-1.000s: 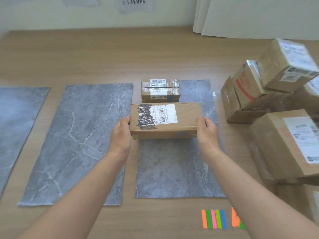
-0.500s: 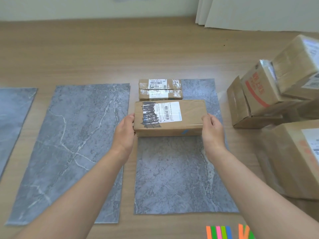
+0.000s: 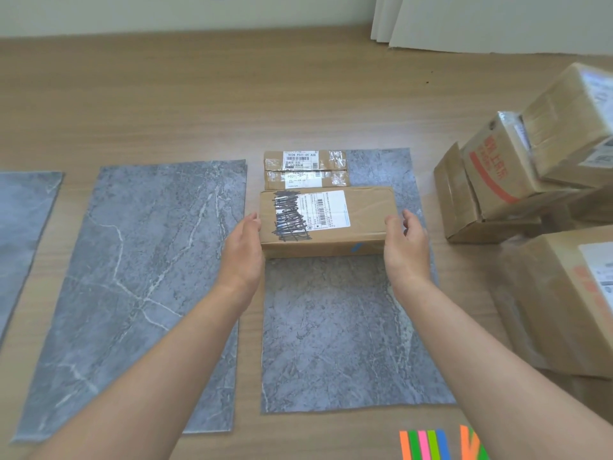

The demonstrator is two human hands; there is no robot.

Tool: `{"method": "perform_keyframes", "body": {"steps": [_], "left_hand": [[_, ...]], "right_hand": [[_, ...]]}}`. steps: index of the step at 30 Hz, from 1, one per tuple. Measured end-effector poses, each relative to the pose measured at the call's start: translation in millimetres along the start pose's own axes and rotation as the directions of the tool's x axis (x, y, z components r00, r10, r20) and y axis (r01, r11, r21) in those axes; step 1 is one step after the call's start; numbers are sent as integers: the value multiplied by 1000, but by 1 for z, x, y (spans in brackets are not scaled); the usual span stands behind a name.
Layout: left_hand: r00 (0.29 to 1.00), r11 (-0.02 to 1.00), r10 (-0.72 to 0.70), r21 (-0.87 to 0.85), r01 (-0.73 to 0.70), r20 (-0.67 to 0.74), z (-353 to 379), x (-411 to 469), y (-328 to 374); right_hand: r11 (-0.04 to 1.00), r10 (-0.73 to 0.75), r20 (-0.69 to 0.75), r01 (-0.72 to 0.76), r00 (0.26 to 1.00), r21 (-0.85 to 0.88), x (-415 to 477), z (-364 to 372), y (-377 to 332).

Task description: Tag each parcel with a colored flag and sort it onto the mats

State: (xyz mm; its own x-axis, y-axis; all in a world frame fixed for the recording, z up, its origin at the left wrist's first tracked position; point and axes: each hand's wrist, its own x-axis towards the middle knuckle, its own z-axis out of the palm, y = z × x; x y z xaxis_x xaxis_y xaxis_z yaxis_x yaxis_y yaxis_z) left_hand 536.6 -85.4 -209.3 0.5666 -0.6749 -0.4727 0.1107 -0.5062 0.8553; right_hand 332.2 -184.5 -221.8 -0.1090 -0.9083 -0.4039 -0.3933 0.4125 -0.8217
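The box [image 3: 331,224] sits on the right mat [image 3: 331,327] just ahead of a smaller box [image 3: 305,169], left hand [image 3: 243,247] resting open on its end, right hand [image 3: 403,247] open just beside it, so a clumsy pull-away could knock it crooked or snag the blue flag [image 3: 356,247].

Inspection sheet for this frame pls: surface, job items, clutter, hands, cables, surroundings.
Surface: wooden surface with three grey marbled mats: left mat, middle mat, right mat.
Job's things: scribbled-label parcel on the right mat, blue flag on its near side; smaller parcel right behind it; unsorted parcels piled at right; coloured flag strips at the bottom edge.
Clutter: nothing seen.
Hands: left hand flat against the parcel's left end; right hand open at its right end, contact unclear.
Cables: nothing seen.
Surroundings: pale wall, white boards leaning at the back right.
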Motion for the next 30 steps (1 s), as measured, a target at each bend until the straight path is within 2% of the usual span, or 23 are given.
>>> {"method": "perform_keyframes", "body": {"steps": [5, 15, 22, 30], "left_hand": [[1000, 999, 14, -34, -14, -23, 0, -15, 23], [990, 992, 123, -30, -125, -67, -14, -69, 44], [982, 982, 187, -31, -187, 3, -27, -116, 35], [961, 973, 229, -58, -223, 152, -60, -174, 7]], "right_hand": [[997, -79, 2, 79, 997, 6, -11, -7, -16], [964, -255, 150, 238, 955, 118, -64, -28, -44], [940, -326, 164, 301, 931, 159, -114, -41, -37], [927, -342, 95, 319, 935, 200, -207, -50, -13]]}}
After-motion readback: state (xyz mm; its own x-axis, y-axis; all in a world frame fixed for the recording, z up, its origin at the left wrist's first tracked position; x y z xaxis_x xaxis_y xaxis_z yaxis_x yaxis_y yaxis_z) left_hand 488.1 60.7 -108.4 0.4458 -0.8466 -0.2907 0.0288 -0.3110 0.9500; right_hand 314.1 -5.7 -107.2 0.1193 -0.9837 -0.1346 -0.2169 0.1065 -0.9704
